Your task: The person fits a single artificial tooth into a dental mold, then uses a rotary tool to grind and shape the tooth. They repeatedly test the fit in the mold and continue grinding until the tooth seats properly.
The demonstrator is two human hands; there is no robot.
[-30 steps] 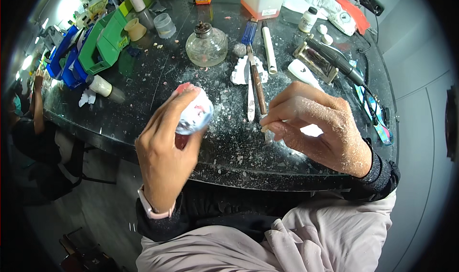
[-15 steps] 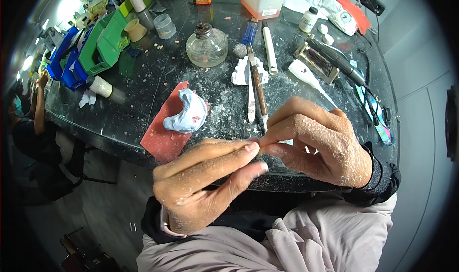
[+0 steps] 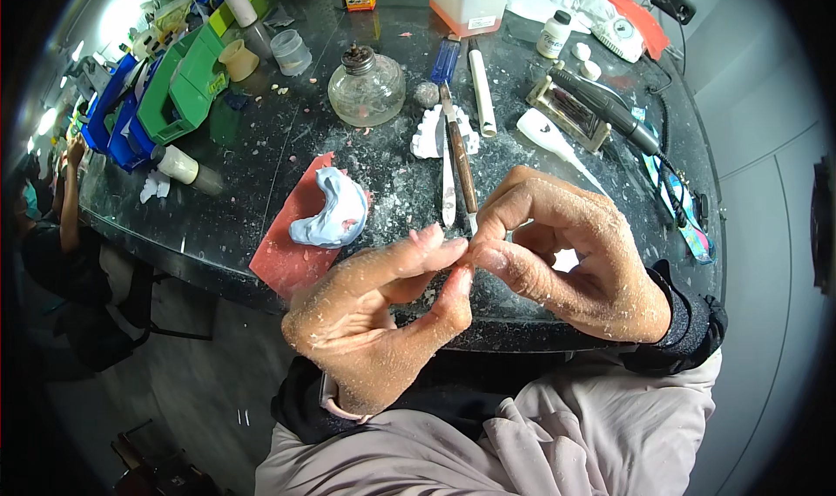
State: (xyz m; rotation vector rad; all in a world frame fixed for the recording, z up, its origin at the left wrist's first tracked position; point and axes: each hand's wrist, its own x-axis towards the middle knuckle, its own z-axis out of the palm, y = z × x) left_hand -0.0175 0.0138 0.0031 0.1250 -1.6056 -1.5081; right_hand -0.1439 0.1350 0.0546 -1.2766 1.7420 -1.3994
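Fingertip grip: I had both hands pinched narrow, tips meeting over the near edge of the bench; whether a small piece sat between them, I could not tell from my feed.
Left hand (image 3: 379,322): thumb and forefinger nearly together, dusted with pale crumbs.
Right hand (image 3: 570,265): thumb and forefinger curled close, its skin thickly dusted.
Blue mould: from the fingertips, I saw the pale blue, crescent-shaped mass (image 3: 341,210) near ten o'clock, lying on a flat, reddish-pink sheet (image 3: 283,254).
Knife: the slim metal knife with a brown wooden handle (image 3: 460,158) lay at twelve o'clock, pointing toward the fingertips.
Burner: I found the round, clear glass burner (image 3: 367,97) at eleven o'clock, well apart.
Bench: the dark, glossy worktop (image 3: 218,209) was littered with pale crumbs and dust.
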